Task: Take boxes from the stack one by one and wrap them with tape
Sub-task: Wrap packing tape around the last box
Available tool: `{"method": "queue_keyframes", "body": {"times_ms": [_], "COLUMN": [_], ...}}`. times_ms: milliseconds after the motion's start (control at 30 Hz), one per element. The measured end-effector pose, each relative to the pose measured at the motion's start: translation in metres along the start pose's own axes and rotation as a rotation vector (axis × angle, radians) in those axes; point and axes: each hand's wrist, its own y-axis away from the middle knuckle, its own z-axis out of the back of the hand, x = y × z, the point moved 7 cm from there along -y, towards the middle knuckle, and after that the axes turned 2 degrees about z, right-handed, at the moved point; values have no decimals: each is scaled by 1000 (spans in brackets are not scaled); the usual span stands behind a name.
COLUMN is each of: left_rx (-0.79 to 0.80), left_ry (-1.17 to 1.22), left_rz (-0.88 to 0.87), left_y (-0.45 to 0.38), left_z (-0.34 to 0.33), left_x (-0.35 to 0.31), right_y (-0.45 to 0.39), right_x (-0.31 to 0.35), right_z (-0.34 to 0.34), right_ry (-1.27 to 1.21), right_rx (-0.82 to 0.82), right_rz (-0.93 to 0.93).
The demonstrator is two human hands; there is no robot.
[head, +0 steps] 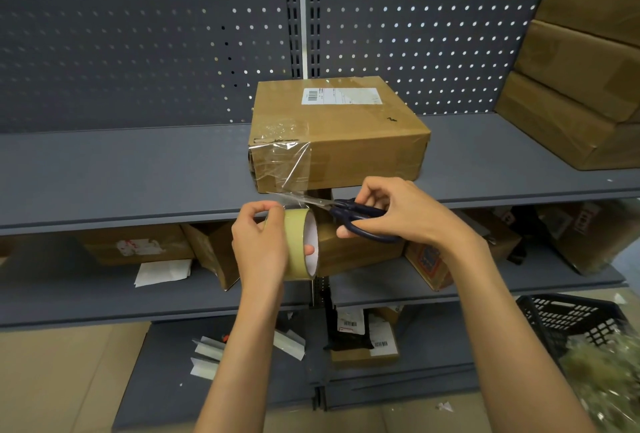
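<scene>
A brown cardboard box (349,134) with a white label stands on the grey shelf (121,173), its front overhanging the edge. Clear tape (287,159) runs over its left front corner and stretches down to a tape roll (301,245). My left hand (259,245) grips the roll just below the shelf edge, a finger inside the core. My right hand (391,214) holds dark-handled scissors (349,211), whose blades point left at the stretched tape strip beneath the box.
A stack of brown boxes (581,69) fills the right end of the shelf. Lower shelves hold several cartons (138,245) and papers. A black plastic crate (571,321) stands on the floor at the right. A perforated back panel (138,34) closes the shelf behind.
</scene>
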Motion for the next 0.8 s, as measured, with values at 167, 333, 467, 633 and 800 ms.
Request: {"method": "queue_keyframes", "body": {"times_ms": [167, 333, 467, 633, 800], "left_rx": [12, 23, 14, 3, 1], "left_ry": [4, -2, 15, 9, 5], "left_rz": [-14, -11, -16, -28, -20], "left_y": [1, 2, 2, 3, 6], "left_z": [0, -2, -2, 0, 1], "left_x": [-2, -2, -2, -3, 0], "right_y": [-1, 0, 0, 1, 0], "right_x": [1, 4, 3, 4, 0], "right_z": [3, 5, 4, 2, -4], "right_ry": [-9, -12, -13, -16, -15], "right_rx": [-15, -7, 4, 11, 25], "right_rz": [11, 15, 13, 8, 0]}}
